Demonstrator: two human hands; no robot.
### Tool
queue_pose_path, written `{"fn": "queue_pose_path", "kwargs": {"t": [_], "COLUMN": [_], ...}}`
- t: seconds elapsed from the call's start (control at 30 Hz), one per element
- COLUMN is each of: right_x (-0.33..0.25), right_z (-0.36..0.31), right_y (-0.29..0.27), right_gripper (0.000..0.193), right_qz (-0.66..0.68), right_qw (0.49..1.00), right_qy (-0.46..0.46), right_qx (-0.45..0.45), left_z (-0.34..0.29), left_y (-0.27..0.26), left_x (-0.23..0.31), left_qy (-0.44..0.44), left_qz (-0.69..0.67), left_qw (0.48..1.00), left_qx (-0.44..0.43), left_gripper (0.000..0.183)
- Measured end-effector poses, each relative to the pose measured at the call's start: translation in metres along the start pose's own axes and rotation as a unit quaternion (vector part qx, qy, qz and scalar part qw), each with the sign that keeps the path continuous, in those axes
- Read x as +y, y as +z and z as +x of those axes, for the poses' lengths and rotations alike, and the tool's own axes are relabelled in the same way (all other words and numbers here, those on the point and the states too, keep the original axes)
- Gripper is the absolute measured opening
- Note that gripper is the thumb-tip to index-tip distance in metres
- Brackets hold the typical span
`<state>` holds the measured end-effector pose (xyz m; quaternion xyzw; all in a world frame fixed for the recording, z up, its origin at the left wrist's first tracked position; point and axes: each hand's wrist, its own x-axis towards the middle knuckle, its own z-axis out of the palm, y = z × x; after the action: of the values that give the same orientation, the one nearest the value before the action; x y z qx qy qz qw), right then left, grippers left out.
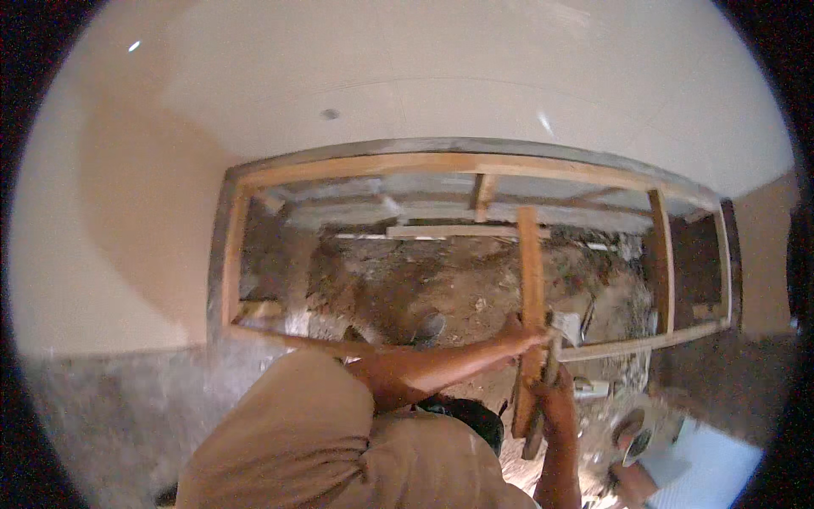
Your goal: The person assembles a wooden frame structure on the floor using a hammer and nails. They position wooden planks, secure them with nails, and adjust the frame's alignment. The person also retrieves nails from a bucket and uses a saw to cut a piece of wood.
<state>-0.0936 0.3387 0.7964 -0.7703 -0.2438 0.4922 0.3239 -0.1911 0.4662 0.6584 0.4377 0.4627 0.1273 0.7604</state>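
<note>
A light wooden plank (531, 271) stands lengthwise in front of me, its far end pointing at the back of a timber frame (381, 163). My left hand (527, 337) reaches across from the left and is closed round the plank near its middle. Lower down, my right hand (555, 397) is closed at the plank's right side. A second, narrower piece of wood (550, 360) lies along that side and is partly hidden by my hands. Whether my right hand grips one piece or both is hard to tell. The frame's near rail (644, 343) runs right from beside my hands.
Pale smooth surfaces (407, 93) surround the framed opening. Inside lie rough, dirt-strewn ground (424, 280), loose wood strips (458, 231) and a crossbar (663, 263) at the right. A round container (636, 443) and a whitish sheet (708, 467) sit at the lower right. My beige-clad leg (297, 424) fills the lower left.
</note>
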Motion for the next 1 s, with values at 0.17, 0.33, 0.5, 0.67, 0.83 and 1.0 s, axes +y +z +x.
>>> {"fn": "queue_pose_path", "kwargs": {"t": [0.17,0.33,0.5,0.67,0.83,1.0], "right_x": [-0.022,0.032,0.095,0.133,0.151,0.147], "right_z": [0.028,0.021,-0.006,-0.041,-0.054,-0.056], "right_y": [0.011,-0.025,-0.031,-0.020,-0.006,-0.010], "right_gripper": [0.045,0.042,0.060,0.040,0.034,0.040], "right_qz": [-0.023,0.050,0.195,0.326,0.354,0.355], "right_qw": [0.999,0.992,0.962,0.898,0.886,0.883], "right_qy": [0.022,0.052,0.093,0.163,0.203,0.211], "right_qx": [-0.011,0.106,0.170,0.247,0.219,0.221], "left_z": [0.069,0.083,0.129,0.154,0.188,0.186], "left_y": [-0.030,-0.013,-0.035,-0.032,-0.036,-0.024], "left_x": [-0.062,0.005,0.010,0.018,0.001,0.018], "left_qy": [-0.030,-0.031,-0.057,-0.022,-0.032,-0.039], "left_qz": [-0.030,0.066,-0.035,-0.090,-0.107,-0.131], "left_qw": [0.998,0.992,0.988,0.988,0.985,0.984], "left_qx": [0.051,0.101,0.137,0.127,0.129,0.113], "left_gripper": [0.091,0.061,0.054,0.051,0.051,0.058]}}
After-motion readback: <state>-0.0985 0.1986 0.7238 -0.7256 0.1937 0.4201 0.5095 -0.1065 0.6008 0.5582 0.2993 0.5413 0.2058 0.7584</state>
